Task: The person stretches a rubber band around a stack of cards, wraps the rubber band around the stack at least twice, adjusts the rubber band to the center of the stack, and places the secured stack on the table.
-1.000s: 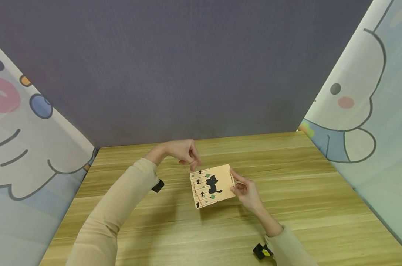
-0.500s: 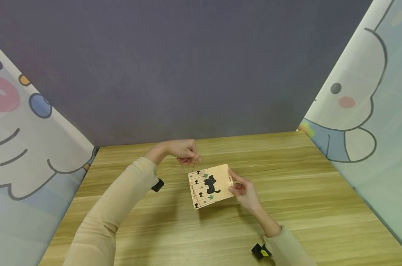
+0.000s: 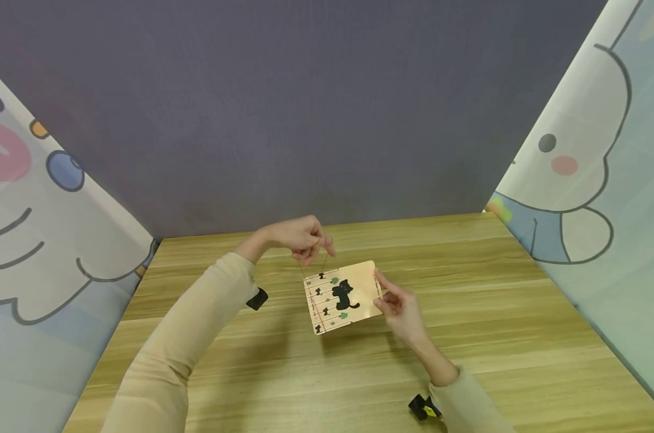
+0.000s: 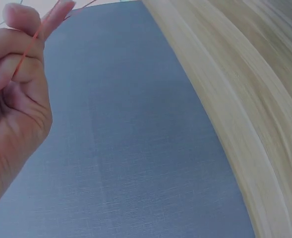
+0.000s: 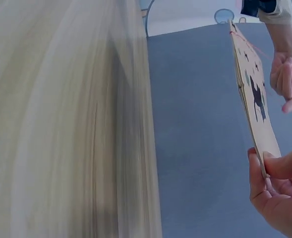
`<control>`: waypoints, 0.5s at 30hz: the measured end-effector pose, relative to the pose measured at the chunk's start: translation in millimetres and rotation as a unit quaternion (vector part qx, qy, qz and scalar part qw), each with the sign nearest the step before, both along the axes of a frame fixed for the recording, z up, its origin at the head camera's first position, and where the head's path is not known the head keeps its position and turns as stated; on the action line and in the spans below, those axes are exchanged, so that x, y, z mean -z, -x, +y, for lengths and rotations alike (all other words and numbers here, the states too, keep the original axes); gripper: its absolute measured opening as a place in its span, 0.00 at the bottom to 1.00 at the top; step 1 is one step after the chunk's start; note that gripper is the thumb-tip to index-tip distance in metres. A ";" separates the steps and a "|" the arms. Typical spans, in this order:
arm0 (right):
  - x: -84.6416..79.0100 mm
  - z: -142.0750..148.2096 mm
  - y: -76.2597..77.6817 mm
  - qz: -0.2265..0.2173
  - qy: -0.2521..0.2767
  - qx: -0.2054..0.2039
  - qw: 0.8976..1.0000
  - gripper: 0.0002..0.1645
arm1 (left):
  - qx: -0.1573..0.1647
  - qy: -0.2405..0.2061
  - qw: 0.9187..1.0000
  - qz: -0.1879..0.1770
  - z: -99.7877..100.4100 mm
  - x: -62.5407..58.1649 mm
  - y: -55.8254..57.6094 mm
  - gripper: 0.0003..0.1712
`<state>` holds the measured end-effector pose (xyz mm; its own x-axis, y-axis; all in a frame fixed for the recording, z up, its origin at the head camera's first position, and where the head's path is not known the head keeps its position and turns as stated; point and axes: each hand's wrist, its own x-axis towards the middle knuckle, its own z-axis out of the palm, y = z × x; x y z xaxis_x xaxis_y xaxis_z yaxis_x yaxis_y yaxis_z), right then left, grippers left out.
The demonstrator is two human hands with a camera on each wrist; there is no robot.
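Note:
A flat cream booklet [image 3: 361,279] with a printed black cat and small plant motifs is held tilted above the table. My right hand [image 3: 405,316] pinches its right edge between thumb and fingers; the right wrist view shows the booklet [image 5: 257,109] edge-on, thin and layered. A thin red-orange string [image 4: 29,49] runs over the curled fingers of my left hand [image 4: 19,94]. In the head view that hand [image 3: 305,236] stays just above the booklet's far left corner, apart from it, and the string spans down to the booklet's left end, crossing its printed face.
The wood-grain table [image 3: 494,313] lies beneath both hands. A dark grey panel [image 3: 327,120] rises behind it, and cartoon-printed curtains [image 3: 570,120] flank both sides. Black wrist straps [image 3: 257,299] show near the sleeves.
My left hand has risen slightly and moved right, its fingers now spreading the string into a loop. The booklet has shifted a little left and up in my right hand's pinch.

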<state>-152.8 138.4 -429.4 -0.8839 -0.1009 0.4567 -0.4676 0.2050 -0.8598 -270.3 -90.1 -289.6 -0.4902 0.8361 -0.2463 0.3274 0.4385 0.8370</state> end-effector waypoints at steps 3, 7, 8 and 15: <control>-0.6 -2.0 -1.7 0.015 -0.013 -0.005 1.000 0.34 | -0.008 -0.002 1.000 0.017 -0.3 -0.5 2.6 0.16; -2.7 -3.8 -3.4 0.024 -0.025 -0.010 0.999 0.34 | -0.007 -0.005 0.999 0.031 -2.5 -0.6 6.0 0.09; -3.0 -4.0 -3.5 0.028 -0.028 -0.009 0.999 0.33 | -0.007 -0.002 0.999 0.034 -3.5 -0.7 6.3 0.09; -2.9 -3.6 -2.6 0.038 -0.038 -0.013 0.998 0.34 | 0.023 0.055 0.989 0.136 -8.7 -1.3 3.3 0.06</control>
<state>-150.2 134.9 -426.6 -0.8440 -0.1607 0.5118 -0.5364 0.2554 -0.8044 -273.6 -98.9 -288.2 -0.5129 0.8346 -0.2011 0.5555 0.5013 0.6634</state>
